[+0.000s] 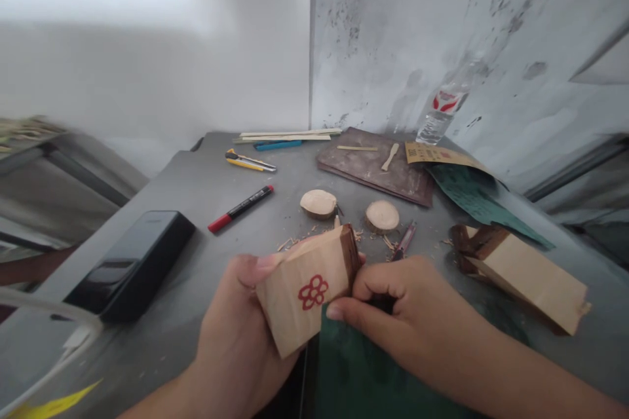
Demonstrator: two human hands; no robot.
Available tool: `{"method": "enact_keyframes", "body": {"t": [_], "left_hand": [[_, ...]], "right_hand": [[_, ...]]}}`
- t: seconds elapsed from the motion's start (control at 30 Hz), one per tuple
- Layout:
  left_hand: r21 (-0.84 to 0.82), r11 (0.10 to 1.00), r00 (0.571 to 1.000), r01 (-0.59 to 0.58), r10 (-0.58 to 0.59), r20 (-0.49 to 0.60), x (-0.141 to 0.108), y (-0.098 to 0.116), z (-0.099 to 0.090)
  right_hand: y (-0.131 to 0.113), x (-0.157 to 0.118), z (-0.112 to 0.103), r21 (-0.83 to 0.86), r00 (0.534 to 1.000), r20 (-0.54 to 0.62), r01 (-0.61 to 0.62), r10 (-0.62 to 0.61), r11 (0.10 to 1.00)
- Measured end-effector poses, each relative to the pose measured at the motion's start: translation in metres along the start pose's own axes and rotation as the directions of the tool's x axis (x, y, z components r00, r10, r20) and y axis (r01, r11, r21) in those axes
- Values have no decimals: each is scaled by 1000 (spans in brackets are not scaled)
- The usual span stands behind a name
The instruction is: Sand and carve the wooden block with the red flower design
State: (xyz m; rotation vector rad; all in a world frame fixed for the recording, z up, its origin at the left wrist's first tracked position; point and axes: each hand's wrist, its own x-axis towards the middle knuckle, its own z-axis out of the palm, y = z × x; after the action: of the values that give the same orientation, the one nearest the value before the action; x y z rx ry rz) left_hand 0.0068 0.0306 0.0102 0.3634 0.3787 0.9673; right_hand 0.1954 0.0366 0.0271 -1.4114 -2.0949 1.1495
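A pale wooden block (287, 308) with dark bark along its right edge is held up in front of me. A red flower outline (313, 292) is drawn on its face. My left hand (240, 334) is wrapped around the block from the left, thumb on its upper edge. My right hand (393, 308) has its fingers curled at the block's barky right side, with the thumb by the lower right corner. Below the hands, a dark green mat (354, 373) shows in part. Wood shavings and two round wood slices (318, 203) lie just beyond.
A red marker (240, 209), a yellow utility knife (250, 162) and a black box-like device (137, 262) lie left. Behind stand a brown board (354, 150) and a water bottle (442, 111). Another bark-edged block (531, 275) and green sandpaper-like sheet (476, 196) lie right.
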Motion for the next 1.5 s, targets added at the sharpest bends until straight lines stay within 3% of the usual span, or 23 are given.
{"method": "enact_keyframes", "body": {"t": [0.43,0.63,0.83,1.03,1.27,1.4,1.5], "left_hand": [[-4,1000,999,25,-25,31,0,3,1],[8,1000,1000,-9,9,-11,-3,6,-2],[40,992,992,117,-114,-56,1,-2,2],[64,991,986,115,-107,-125,1,-1,5],[85,983,977,165,-151,-148,1,1,12],[115,986,976,123,-99,-195,-1,8,9],[123,985,974,120,-93,-207,-2,7,7]], "right_hand": [[-2,3,-11,-32,988,-142,-58,53,998],[0,-2,0,-47,996,-82,19,-22,999],[-4,-2,-12,-54,979,-200,-52,40,997],[-3,-1,-9,-125,998,-61,-14,6,992],[-5,-3,-11,-84,985,-171,-30,16,996],[-4,-3,-5,-117,1000,-4,-3,3,993],[-4,-4,-3,-93,1000,-7,-24,23,995]]}}
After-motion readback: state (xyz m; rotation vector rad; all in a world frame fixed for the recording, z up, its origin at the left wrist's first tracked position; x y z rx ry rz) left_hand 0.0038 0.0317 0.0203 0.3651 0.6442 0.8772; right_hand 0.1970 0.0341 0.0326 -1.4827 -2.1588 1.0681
